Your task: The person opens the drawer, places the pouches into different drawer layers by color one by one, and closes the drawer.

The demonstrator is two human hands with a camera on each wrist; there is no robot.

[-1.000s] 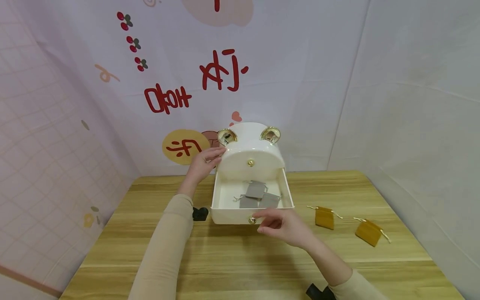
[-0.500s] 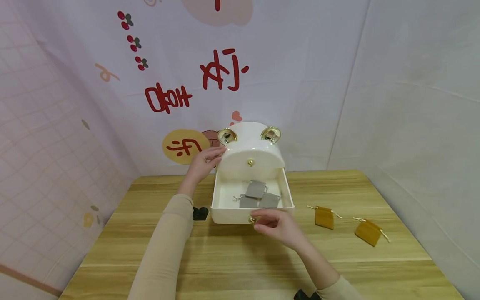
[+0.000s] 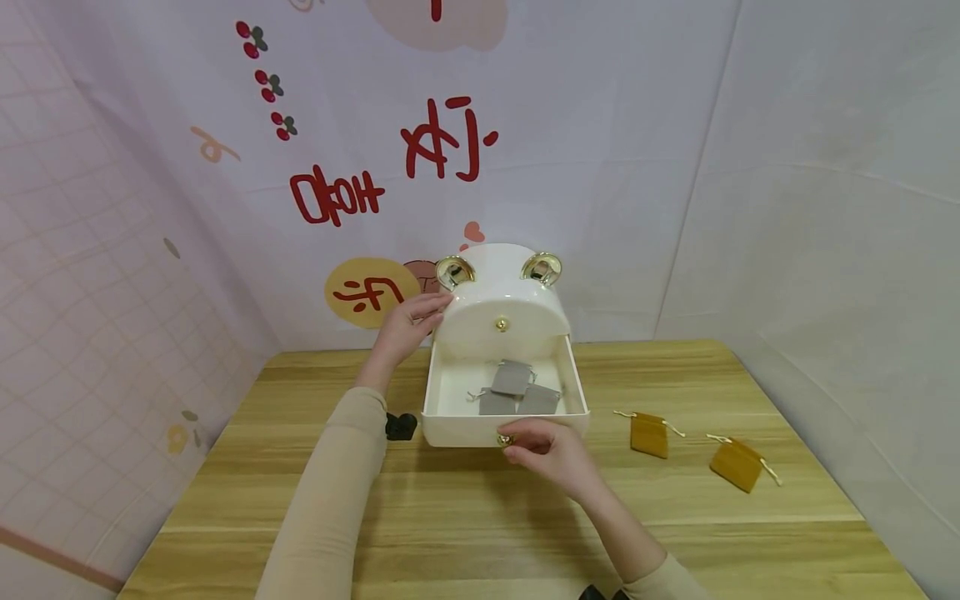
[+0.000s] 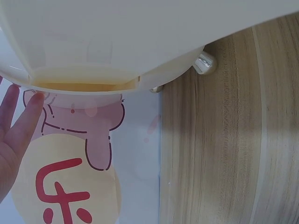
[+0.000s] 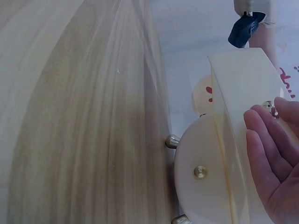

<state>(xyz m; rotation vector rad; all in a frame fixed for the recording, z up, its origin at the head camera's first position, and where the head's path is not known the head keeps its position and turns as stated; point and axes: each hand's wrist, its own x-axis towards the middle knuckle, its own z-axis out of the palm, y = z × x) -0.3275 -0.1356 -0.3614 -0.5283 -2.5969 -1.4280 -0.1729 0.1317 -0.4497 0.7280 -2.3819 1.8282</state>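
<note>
A white storage box point(image 3: 510, 292) with gold ear-like ornaments stands at the back of the table, its middle drawer point(image 3: 457, 431) pulled out. Three grey drawstring pouches point(image 3: 512, 378) lie inside the drawer. My right hand point(image 3: 558, 458) pinches the gold knob point(image 5: 268, 106) on the drawer's front between thumb and index finger. Against the box's upper left side rests my left hand point(image 3: 405, 327), its fingers extended; the left wrist view shows its fingertips point(image 4: 35, 100) at the box's edge. Below the open drawer, the right wrist view shows a rounded front with another knob point(image 5: 200, 171).
Two mustard-coloured drawstring pouches point(image 3: 648, 435) lie on the wooden table point(image 3: 450, 525), to the right of the box. Metallic feet point(image 4: 204, 63) hold the box off the table. A white cloth wall point(image 3: 600, 167) with red characters rises behind.
My right hand has moved slightly left, and its thumb and index finger have closed on the drawer knob. The left hand, the box and the pouches stay in place.
</note>
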